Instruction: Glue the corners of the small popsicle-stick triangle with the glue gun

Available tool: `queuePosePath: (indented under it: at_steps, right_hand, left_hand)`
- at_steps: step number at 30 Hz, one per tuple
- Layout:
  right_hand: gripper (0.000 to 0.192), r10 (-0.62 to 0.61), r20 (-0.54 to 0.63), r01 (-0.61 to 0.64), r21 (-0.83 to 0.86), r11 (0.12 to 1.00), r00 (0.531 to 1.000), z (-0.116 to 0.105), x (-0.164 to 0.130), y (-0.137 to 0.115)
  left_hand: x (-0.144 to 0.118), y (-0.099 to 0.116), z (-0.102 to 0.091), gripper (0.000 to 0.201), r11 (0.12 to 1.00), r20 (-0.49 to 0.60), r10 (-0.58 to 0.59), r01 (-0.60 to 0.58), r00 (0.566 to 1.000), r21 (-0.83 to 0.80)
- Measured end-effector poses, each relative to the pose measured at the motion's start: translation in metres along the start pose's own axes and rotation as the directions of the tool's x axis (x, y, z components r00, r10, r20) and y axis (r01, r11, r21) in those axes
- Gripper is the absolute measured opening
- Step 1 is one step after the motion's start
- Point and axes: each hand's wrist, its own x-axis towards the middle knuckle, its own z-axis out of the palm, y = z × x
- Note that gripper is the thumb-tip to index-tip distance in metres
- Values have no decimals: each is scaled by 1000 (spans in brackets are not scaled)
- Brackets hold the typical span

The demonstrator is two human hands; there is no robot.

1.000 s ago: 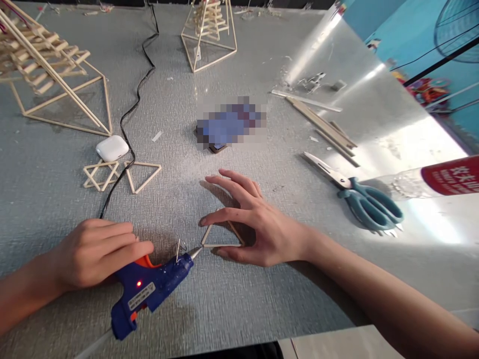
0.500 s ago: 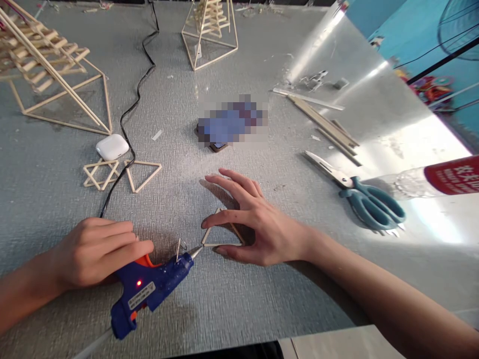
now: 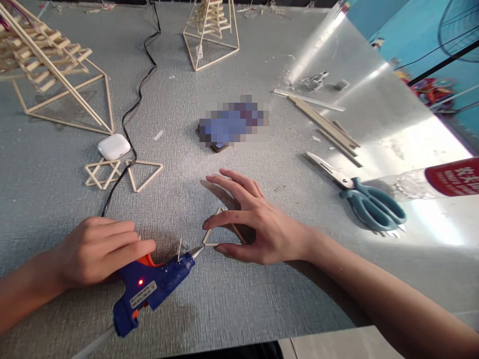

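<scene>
I see L hand (image 3: 98, 252) wrapped round blue glue gun (image 3: 151, 286), nozzle at lower-left corner of stick triangle (image 3: 220, 230). R hand (image 3: 252, 219) fingers spread, pinning triangle flat on table (image 3: 232, 299). Further back: scissors (image 3: 359, 194), earbud case (image 3: 113, 147).

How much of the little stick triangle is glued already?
Done: two flat stick shapes lie finished beside the white case. In hand: the right hand steadies a stick triangle while the left hand aims the glue gun tip at its near-left corner. Left: whether the other corners are glued cannot be seen.
</scene>
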Motion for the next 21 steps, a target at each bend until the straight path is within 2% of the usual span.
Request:
queuePosePath:
  at_steps: [2,8,12,14,21]
  right_hand:
    - [35,2,-1,-2,0,1000,1000,0,0,0]
    - [35,-3,-11,3,8,1000,1000,1,0,0]
    - [56,-5,-93,13,89,996,996,0,-1,5]
    - [60,-2,-119,15,115,993,993,-1,-1,7]
    - [52,22,-45,-20,47,999,999,-1,-2,4]
  left_hand:
    - [1,-4,-2,24,999,19,42,-42,999,17]
    - [2,-3,-1,24,999,14,29,-30,999,34]
    - [0,-3,2,26,999,-16,12,-11,1000,42]
    - [-1,-3,2,26,999,-12,9,-9,1000,40]
    - [-2,0,2,28,999,-33,-44,44,999,25]
